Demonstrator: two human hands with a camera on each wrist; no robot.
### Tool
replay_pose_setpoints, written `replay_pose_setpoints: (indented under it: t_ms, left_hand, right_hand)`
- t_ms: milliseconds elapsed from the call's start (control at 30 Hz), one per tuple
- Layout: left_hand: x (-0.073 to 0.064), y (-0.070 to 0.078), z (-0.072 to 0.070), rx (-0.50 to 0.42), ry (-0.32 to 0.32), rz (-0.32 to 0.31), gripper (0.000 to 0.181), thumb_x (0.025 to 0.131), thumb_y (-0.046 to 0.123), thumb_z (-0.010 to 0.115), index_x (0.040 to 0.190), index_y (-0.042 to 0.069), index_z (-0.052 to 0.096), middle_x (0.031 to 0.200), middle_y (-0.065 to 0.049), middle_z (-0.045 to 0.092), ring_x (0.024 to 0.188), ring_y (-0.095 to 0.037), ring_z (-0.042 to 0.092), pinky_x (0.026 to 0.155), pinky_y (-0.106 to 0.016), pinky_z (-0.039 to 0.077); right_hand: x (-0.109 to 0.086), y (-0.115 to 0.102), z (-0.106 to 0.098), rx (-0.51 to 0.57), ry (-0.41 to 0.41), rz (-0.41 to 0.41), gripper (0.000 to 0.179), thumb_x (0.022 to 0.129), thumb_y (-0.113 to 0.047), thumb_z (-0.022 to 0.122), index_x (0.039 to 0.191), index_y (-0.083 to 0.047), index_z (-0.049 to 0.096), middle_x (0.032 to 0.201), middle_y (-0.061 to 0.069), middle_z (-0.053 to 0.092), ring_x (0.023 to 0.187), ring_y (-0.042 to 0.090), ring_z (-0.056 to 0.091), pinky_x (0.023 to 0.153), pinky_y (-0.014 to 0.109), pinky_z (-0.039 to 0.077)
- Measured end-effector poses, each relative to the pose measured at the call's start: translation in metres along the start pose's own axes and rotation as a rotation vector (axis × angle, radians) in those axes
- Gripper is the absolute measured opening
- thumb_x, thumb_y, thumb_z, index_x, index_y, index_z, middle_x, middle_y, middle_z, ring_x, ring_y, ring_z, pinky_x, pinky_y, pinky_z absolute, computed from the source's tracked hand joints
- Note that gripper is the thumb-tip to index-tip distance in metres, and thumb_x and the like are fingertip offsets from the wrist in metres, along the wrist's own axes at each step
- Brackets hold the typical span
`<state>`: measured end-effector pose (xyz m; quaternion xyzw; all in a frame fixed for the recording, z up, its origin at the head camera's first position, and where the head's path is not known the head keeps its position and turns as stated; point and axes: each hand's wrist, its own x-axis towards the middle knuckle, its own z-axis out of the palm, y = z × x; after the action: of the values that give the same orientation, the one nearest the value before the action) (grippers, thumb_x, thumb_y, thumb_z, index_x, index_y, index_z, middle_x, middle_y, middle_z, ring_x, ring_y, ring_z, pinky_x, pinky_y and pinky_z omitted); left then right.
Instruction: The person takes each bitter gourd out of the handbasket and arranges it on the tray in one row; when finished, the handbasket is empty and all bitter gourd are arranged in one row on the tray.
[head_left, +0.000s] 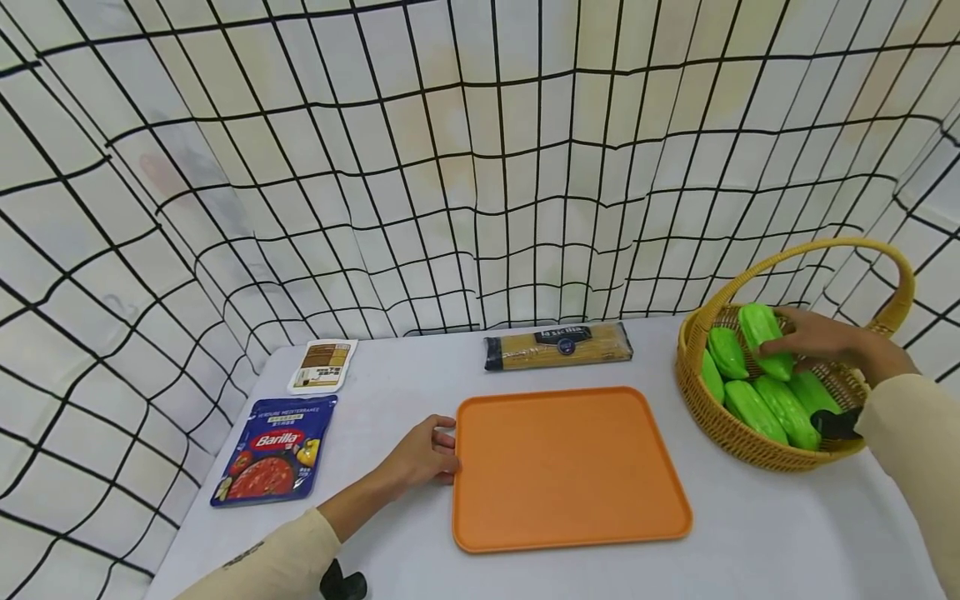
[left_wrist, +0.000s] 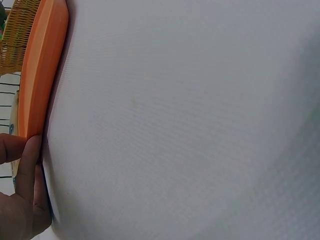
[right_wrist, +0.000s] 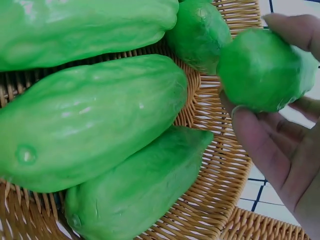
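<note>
My left hand (head_left: 427, 454) is at the left edge of an orange tray (head_left: 566, 471); the left wrist view has its fingers (left_wrist: 27, 162) pinching the tray's rim (left_wrist: 42, 70). On the right, my right hand (head_left: 821, 340) grips a green papaya (head_left: 765, 340) over a wicker basket (head_left: 738, 439). The right wrist view shows that papaya (right_wrist: 267, 70) end-on between thumb and fingers, raised above the others. Several more shiny, ridged green papayas (right_wrist: 95, 120) lie in the basket below. The basket's arched handle (head_left: 795, 252) stands upright.
A pack of spaghetti (head_left: 558, 346) lies behind the tray. On the left are a blue Barilla pouch (head_left: 276, 450) and a white-and-brown packet (head_left: 323, 367). White cloth with a black grid net (head_left: 480, 200) encloses the back and sides of the white table (head_left: 390, 392).
</note>
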<state>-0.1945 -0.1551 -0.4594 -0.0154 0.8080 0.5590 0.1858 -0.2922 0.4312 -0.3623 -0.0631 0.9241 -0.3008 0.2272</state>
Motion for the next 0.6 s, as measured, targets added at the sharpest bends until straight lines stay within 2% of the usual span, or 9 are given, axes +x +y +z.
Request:
replay_pose_setpoints:
  t_ms: [233, 400, 600]
  left_hand:
    - [0.001, 0.001, -0.001, -0.003, -0.005, 0.009, 0.069, 0.073, -0.010, 0.072, 0.137, -0.005, 0.046, 0.105, -0.014, 0.055, 0.083, -0.018, 0.061, 0.068, -0.035, 0.064]
    - [0.002, 0.000, -0.001, 0.002, -0.003, 0.006, 0.068, 0.073, -0.009, 0.072, 0.137, -0.004, 0.046, 0.104, -0.013, 0.055, 0.083, -0.018, 0.061, 0.069, -0.034, 0.064]
    - [0.001, -0.001, 0.000, 0.001, 0.001, 0.002, 0.067, 0.074, -0.009, 0.071, 0.136, -0.004, 0.047, 0.104, -0.013, 0.055, 0.082, -0.018, 0.061, 0.068, -0.035, 0.064]
  right_hand:
    - [-0.008, -0.006, 0.004, -0.050, 0.030, -0.025, 0.099, 0.101, -0.040, 0.055, 0.152, 0.014, -0.010, 0.143, 0.052, 0.021, 0.125, 0.063, 0.042, 0.084, 0.048, 0.061]
    - [-0.012, -0.008, 0.006, -0.082, 0.048, -0.002, 0.097, 0.103, -0.049, 0.045, 0.152, 0.015, -0.008, 0.145, 0.051, 0.015, 0.124, 0.063, 0.044, 0.083, 0.049, 0.061]
    - [-0.017, -0.011, 0.009, -0.060, 0.031, -0.023, 0.095, 0.102, -0.047, 0.048, 0.153, 0.013, -0.006, 0.144, 0.050, 0.018, 0.124, 0.064, 0.041, 0.079, 0.046, 0.062]
